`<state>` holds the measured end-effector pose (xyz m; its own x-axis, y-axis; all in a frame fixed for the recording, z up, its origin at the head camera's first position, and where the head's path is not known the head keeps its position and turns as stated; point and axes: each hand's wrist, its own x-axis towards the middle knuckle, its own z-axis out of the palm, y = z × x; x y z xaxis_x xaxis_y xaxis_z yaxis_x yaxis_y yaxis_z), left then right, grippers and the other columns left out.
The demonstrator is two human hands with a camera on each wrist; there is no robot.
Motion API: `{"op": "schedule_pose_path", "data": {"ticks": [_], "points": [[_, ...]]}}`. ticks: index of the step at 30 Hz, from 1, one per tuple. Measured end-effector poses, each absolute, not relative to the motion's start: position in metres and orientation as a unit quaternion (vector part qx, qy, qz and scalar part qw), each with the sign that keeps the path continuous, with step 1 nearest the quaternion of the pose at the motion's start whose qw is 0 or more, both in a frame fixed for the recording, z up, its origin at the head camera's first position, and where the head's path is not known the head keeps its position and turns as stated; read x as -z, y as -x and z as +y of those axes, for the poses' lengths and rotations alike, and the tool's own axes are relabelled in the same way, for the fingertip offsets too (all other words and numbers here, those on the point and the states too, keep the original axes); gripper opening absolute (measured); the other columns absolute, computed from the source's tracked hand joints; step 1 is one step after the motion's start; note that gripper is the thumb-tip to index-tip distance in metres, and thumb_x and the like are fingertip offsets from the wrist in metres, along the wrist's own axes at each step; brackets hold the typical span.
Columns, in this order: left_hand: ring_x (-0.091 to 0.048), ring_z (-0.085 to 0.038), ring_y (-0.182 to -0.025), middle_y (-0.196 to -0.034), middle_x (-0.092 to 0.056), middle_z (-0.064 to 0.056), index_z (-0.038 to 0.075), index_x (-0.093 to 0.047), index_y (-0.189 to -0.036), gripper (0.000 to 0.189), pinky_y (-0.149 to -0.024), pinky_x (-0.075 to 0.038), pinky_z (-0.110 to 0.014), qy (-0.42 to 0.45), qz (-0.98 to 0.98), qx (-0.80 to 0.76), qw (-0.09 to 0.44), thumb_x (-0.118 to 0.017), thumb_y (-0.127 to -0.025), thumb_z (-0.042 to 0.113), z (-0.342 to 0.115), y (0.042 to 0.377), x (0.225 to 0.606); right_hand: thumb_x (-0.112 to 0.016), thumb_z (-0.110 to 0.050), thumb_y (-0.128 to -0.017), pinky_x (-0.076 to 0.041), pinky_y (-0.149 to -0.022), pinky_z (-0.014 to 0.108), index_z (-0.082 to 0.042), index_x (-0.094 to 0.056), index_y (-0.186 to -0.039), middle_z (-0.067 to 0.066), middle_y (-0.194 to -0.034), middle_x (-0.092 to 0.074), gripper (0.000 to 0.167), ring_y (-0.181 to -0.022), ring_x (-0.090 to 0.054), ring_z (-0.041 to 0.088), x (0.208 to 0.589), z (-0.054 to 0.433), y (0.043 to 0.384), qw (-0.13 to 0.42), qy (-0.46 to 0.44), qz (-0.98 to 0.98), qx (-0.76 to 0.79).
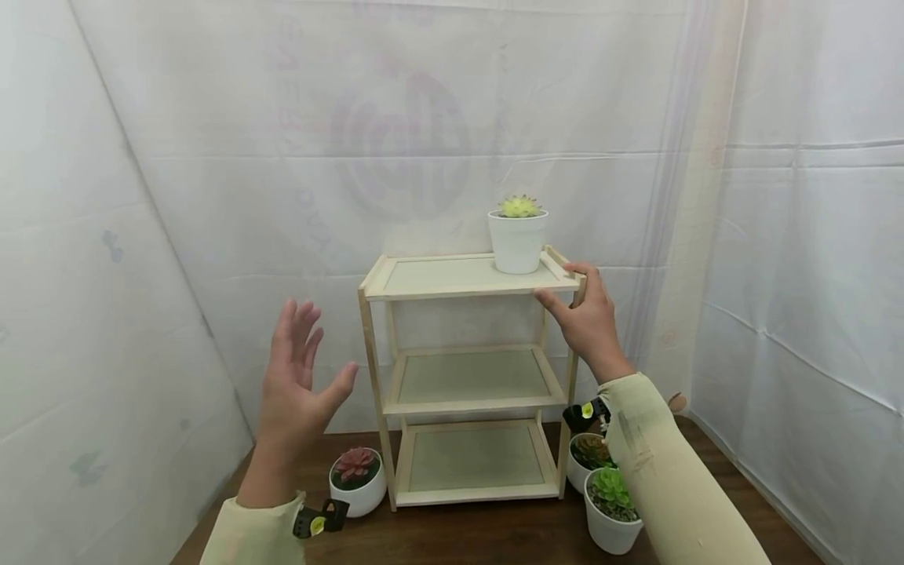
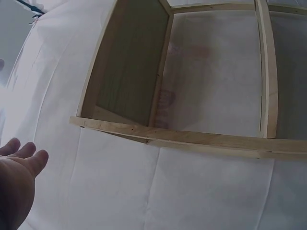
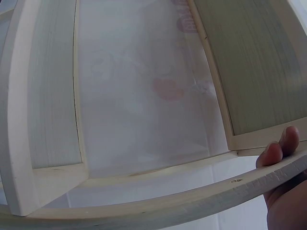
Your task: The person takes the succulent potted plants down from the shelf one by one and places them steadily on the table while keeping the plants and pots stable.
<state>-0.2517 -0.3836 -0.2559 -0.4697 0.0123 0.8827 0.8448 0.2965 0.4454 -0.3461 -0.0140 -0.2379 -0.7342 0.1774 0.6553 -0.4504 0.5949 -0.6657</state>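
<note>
A three-tier wooden shelf rack (image 1: 473,378) stands upright in the middle of the head view. My right hand (image 1: 593,326) grips its top right corner, thumb at the front edge. In the right wrist view, two fingertips (image 3: 272,154) curl around the side post. On the top tier, towards the right, sits a white pot with a yellow-green succulent (image 1: 518,239). My left hand (image 1: 293,392) is raised left of the rack, fingers spread and holding nothing. The left wrist view shows that hand (image 2: 19,179) apart from the rack's side post (image 2: 192,139).
A round white pot with a red succulent (image 1: 359,490) stands by the rack's left foot. At its right foot are a pot with a brownish succulent (image 1: 579,473) and one with a green succulent (image 1: 613,530), partly behind the right sleeve. White cloth (image 1: 247,157) surrounds the brown table (image 1: 466,537).
</note>
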Motion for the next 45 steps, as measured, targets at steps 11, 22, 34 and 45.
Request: {"op": "schedule_pose_path", "data": {"ticks": [11,22,34,45], "points": [[-0.029,-0.027,-0.144,-0.154,-0.031,-0.012,0.002,-0.017,-0.153,0.104,-0.118,-0.026,-0.029,0.405,-0.634,0.499,0.431,-0.064,-0.065,-0.024,-0.375,0.264,0.249,-0.063,-0.065,-0.082,-0.044,-0.054,0.033,-0.025,-0.036,-0.142,0.014,-0.104,-0.047,0.077,-0.061,-0.050,0.023,0.239,-0.013,0.346,0.354,-0.077,-0.823,-0.438],[-0.029,-0.025,-0.145,-0.157,-0.030,-0.010,0.014,-0.017,-0.156,0.102,-0.117,-0.026,-0.025,0.343,-0.697,0.458,0.431,-0.073,-0.074,-0.008,-0.362,0.267,0.236,-0.064,-0.065,-0.082,-0.044,-0.055,0.033,-0.024,-0.036,-0.142,0.014,-0.103,-0.047,0.077,-0.062,-0.049,0.024,0.238,-0.014,0.345,0.352,-0.080,-0.820,-0.444],[-0.025,-0.023,-0.148,-0.159,-0.025,-0.010,0.020,-0.008,-0.157,0.100,-0.117,-0.029,-0.042,0.234,-0.802,0.436,0.334,-0.076,-0.084,0.024,-0.351,0.269,0.211,-0.064,-0.065,-0.082,-0.043,-0.055,0.034,-0.025,-0.036,-0.142,0.015,-0.107,-0.048,0.077,-0.064,-0.049,0.024,0.238,-0.014,0.347,0.353,-0.082,-0.819,-0.444],[-0.030,-0.029,-0.145,-0.159,-0.026,-0.009,0.024,-0.001,-0.157,0.100,-0.112,-0.035,-0.048,0.212,-0.833,0.438,0.262,-0.071,-0.087,0.037,-0.348,0.266,0.192,-0.064,-0.064,-0.082,-0.043,-0.056,0.033,-0.025,-0.036,-0.142,0.020,-0.109,-0.049,0.077,-0.064,-0.048,0.023,0.236,-0.015,0.346,0.356,-0.083,-0.820,-0.440]]}}
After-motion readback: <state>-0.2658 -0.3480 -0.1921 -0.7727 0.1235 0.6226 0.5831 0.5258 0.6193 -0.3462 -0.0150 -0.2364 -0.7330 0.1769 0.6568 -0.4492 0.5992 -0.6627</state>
